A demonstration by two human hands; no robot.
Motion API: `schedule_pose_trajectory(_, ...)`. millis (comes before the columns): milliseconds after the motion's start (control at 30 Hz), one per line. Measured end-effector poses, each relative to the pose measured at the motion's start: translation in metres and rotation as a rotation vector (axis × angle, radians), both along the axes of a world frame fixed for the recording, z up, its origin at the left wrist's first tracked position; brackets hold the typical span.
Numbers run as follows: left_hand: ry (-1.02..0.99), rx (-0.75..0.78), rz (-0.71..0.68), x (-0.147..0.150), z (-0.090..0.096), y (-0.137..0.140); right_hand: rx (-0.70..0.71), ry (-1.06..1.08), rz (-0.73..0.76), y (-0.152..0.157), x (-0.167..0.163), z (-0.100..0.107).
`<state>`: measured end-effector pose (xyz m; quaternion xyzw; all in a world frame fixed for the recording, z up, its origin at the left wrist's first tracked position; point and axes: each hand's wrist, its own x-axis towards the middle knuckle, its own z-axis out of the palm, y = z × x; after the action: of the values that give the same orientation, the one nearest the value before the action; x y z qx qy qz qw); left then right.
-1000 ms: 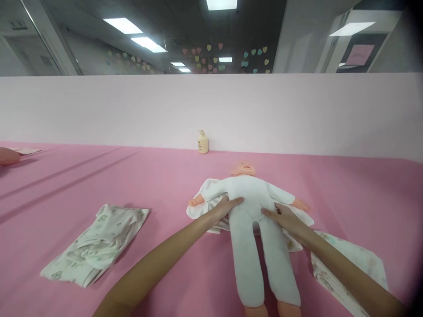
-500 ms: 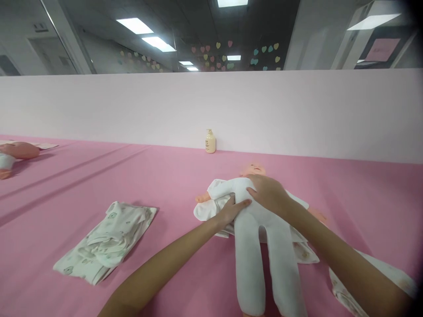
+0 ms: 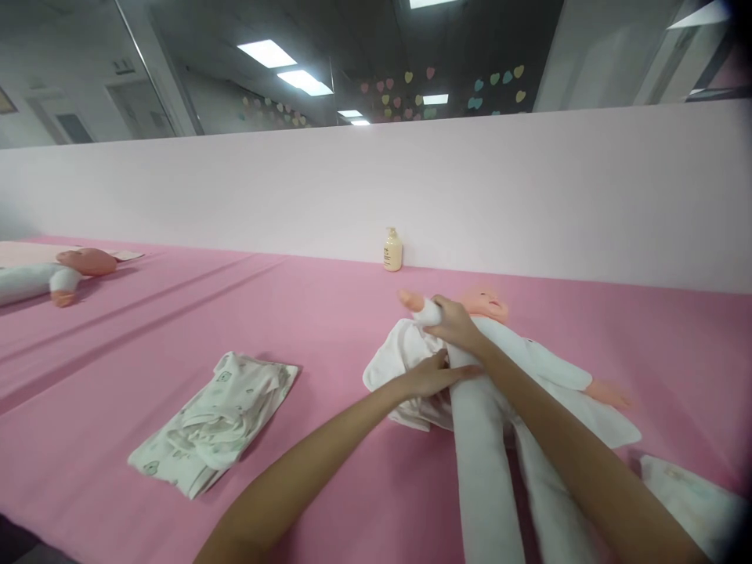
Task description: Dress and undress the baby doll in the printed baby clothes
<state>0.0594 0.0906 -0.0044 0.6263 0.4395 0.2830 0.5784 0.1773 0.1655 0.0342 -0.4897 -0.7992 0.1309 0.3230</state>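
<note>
A baby doll (image 3: 485, 427) in a white footless suit lies on its back on the pink surface, its head at the far end and partly hidden. My right hand (image 3: 457, 325) is closed round the doll's sleeved arm, and the doll's bare hand sticks out past my fingers to the left. At the doll's side, by the waist, my left hand (image 3: 432, 376) grips the body with the thumb on top. Beneath and beside the doll is a crumpled white cloth (image 3: 399, 356). The doll's other arm stretches out to the right.
A folded printed cloth (image 3: 217, 423) lies to the left on the pink padded surface (image 3: 329, 313). Against the white wall stands a cream pump bottle (image 3: 392, 251). Another doll (image 3: 35, 282) lies at far left, and a pale cloth (image 3: 685, 497) lies at right.
My right hand has moved from the doll's chest to its arm and lifted it. The doll's body has tilted to the right. The view has swung slightly left.
</note>
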Motion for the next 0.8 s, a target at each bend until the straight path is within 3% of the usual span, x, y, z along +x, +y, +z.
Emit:
schedule_pose_trajectory(33,0.130,0.045,-0.036,-0.005,0.005,0.005,0.000,0.135,-0.044,-0.001,0.007,0.002)
schedule_pose_trajectory(100,0.357,0.261,0.030,-0.015,0.010,0.019,0.031,0.333,-0.070,-0.004,0.016,0.005)
schedule_pose_trajectory(167,0.588,0.485,0.203,-0.022,0.006,0.037,0.086,0.428,-0.037,-0.007,0.017,0.004)
schedule_pose_trajectory(233,0.802,0.575,0.324,-0.025,-0.002,0.054,0.135,0.439,-0.015,-0.008,0.014,0.001)
schedule_pose_trajectory(433,1.057,0.474,0.410,-0.031,-0.016,0.085,0.198,0.406,-0.066,-0.011,0.008,-0.002)
schedule_pose_trajectory(633,0.972,0.427,0.287,-0.040,-0.010,0.101,0.371,0.357,-0.047,-0.018,0.006,0.000)
schedule_pose_trajectory(800,0.909,0.375,0.230,-0.035,-0.007,0.098,0.361,0.288,-0.050,-0.020,0.003,-0.003)
